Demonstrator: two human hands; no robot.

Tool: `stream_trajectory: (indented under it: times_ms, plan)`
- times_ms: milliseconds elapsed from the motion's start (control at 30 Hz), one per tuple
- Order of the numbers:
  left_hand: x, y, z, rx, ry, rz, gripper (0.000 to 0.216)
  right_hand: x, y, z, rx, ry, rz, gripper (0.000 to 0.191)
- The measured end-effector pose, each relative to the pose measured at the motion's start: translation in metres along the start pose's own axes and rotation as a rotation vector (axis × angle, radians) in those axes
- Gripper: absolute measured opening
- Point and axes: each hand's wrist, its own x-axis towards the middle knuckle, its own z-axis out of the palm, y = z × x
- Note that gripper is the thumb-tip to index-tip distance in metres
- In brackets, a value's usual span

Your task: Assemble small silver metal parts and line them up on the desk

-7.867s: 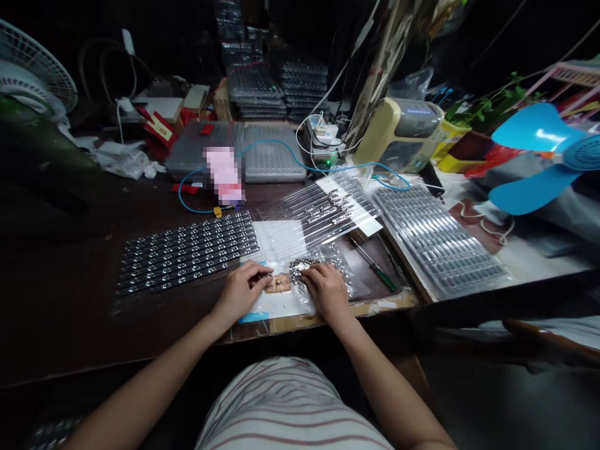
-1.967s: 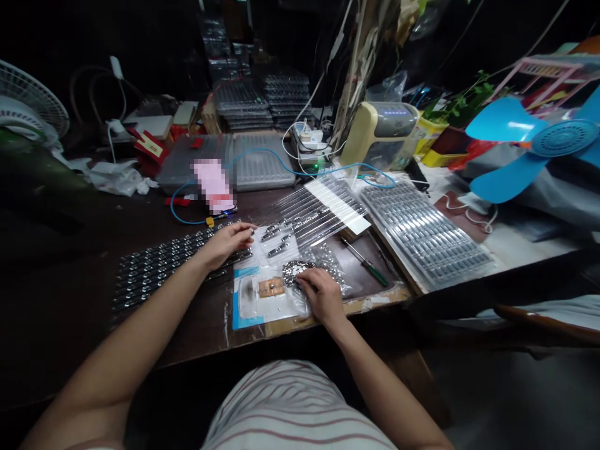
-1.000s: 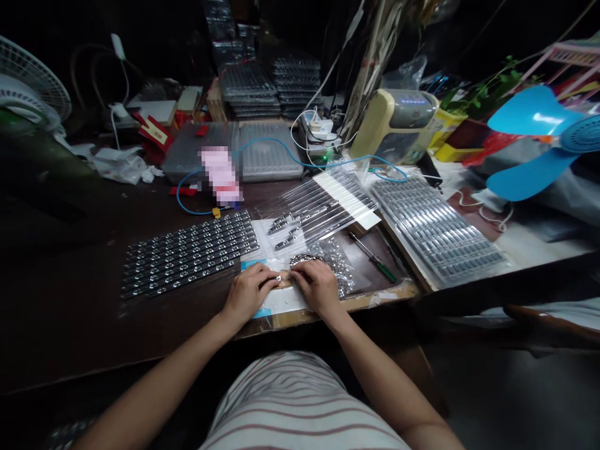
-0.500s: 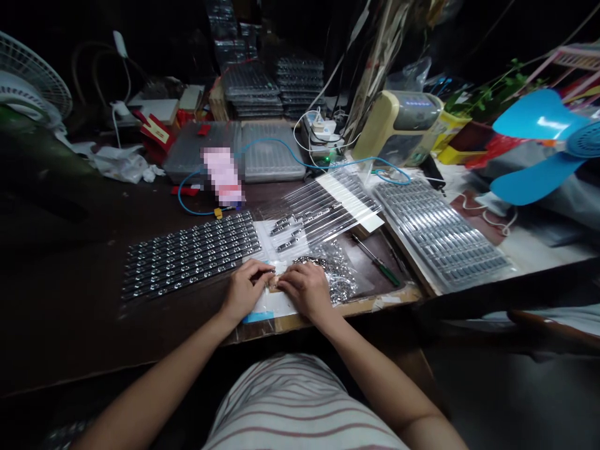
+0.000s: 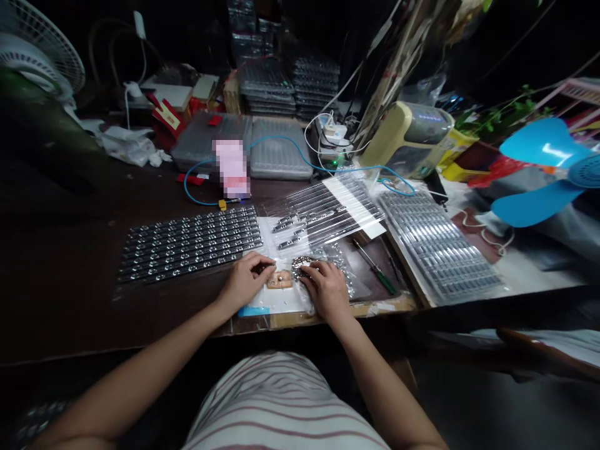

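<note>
My left hand (image 5: 247, 277) is closed in a pinch at the left edge of a small wooden block (image 5: 280, 283); what its fingertips hold is too small to make out. The block lies on a white sheet (image 5: 281, 304). Over a heap of small shiny metal parts (image 5: 304, 260), my right hand (image 5: 329, 289) has its fingers curled and its tips among the pieces. Whatever they grip is hidden. Left of the hands are rows of black strips (image 5: 192, 245) bearing metal pieces. Behind the hands, a clear ribbed tray (image 5: 319, 209) holds several similar pieces.
A green-handled screwdriver (image 5: 384, 281) lies right of the heap. Further right are a filled clear tray (image 5: 440, 247) and a blue-bladed fan (image 5: 539, 175). Behind, a blue cable (image 5: 295, 148) crosses near closed grey cases (image 5: 281, 153) and a yellowish machine (image 5: 403, 140).
My right hand has moved right, from the wooden block to the heap of metal parts, uncovering the block. My left hand stays beside the block. The view has shifted slightly.
</note>
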Motion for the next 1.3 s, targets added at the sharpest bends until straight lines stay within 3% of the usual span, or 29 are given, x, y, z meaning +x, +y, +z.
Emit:
stream_trajectory:
  times_ms: [267,400,933,1033,1100,1200,1300]
  plan:
    - [-0.001,0.018,0.014,0.072,-0.093,0.155,0.013,-0.004,0.002,0.010,0.134,0.150,0.029,0.015]
    - [-0.007,0.017,0.022,0.162,-0.114,0.211,0.014,-0.005,0.004,0.010,0.193,0.158,0.013,0.017]
    - [-0.008,0.015,0.026,0.184,-0.123,0.244,0.010,-0.006,0.006,0.012,0.219,0.189,0.017,0.016]
    - [-0.005,0.014,0.020,0.135,-0.083,0.248,0.010,-0.005,0.005,0.010,0.277,0.228,0.012,0.016]
    - [0.002,0.011,0.008,0.161,0.010,0.207,0.012,-0.004,0.001,0.009,0.307,0.218,0.000,0.015]
    - [0.013,0.002,-0.016,0.351,0.140,0.103,0.011,-0.001,-0.012,0.009,0.310,0.144,-0.024,0.009]
    - [0.017,-0.011,-0.035,0.517,0.185,0.036,0.010,0.004,-0.027,0.012,0.263,0.078,-0.042,0.010]
